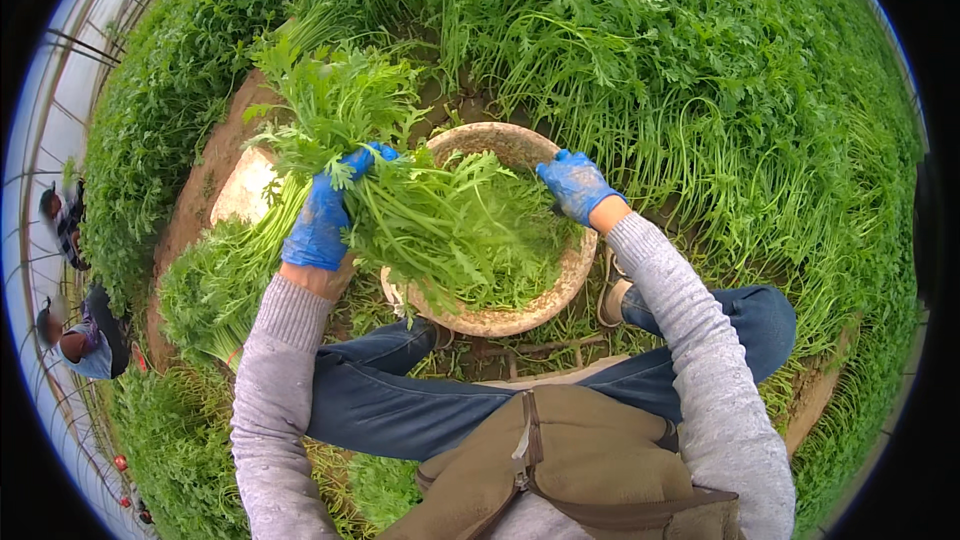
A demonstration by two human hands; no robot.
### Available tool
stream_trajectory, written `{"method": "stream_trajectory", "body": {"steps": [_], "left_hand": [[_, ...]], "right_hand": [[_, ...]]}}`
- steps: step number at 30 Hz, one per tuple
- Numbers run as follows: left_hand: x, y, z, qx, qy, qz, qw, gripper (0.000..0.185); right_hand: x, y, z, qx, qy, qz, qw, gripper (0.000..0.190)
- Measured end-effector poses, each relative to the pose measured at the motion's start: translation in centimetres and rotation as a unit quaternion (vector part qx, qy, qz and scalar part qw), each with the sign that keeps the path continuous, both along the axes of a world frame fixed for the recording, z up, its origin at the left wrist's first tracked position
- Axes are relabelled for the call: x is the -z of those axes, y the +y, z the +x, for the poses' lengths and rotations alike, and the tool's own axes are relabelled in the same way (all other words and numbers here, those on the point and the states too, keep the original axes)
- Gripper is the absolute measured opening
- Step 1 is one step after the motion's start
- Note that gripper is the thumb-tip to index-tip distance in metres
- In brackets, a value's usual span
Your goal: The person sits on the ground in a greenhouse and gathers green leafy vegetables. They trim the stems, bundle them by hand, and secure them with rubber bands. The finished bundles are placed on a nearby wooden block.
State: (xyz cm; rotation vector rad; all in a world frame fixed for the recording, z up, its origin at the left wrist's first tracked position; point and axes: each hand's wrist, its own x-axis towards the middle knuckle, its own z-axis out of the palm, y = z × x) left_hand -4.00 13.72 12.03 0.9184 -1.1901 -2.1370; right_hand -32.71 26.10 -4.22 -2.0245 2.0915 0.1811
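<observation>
My left hand [319,221], in a blue disposable glove, is closed around a bunch of leafy greens [409,214] with deeply cut leaves, like garland chrysanthemum. The stems droop over a round, soil-stained basin [517,322] standing between my feet. Loose leaves and stems [517,277] lie inside the basin. At the basin's upper right rim is my right hand [576,184], also gloved in blue, with its fingers curled. Something small and dark shows under its palm; I cannot tell whether the hand grips that, the rim or some greens.
Tied bunches of cut greens [217,292] lie at my left, beside a pale sack-like object [244,187]. Dense standing greens [712,90] rise ahead and to the right. Two people [90,337] are at the far left, near the greenhouse frame [67,45]. Cut stems litter the soil.
</observation>
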Motion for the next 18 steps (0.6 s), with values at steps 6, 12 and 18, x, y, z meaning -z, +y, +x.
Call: {"method": "stream_trajectory", "body": {"steps": [6, 12, 18], "left_hand": [[0.5, -1.6, 0.7, -0.053, -0.002, 0.010, 0.999, 0.029], [1.9, -3.4, 2.4, -0.021, -0.048, -0.139, 0.989, 0.037], [3.5, -5.1, 3.3, -0.126, -0.072, -0.052, 0.988, 0.032]], "right_hand": [[7.9, 3.8, 0.6, -0.054, 0.223, -0.047, 0.972, 0.007], [1.7, 5.1, 0.6, 0.064, 0.045, -0.100, 0.992, 0.003], [-4.3, 9.5, 3.3, 0.374, -0.482, -0.009, 0.792, 0.019]]}}
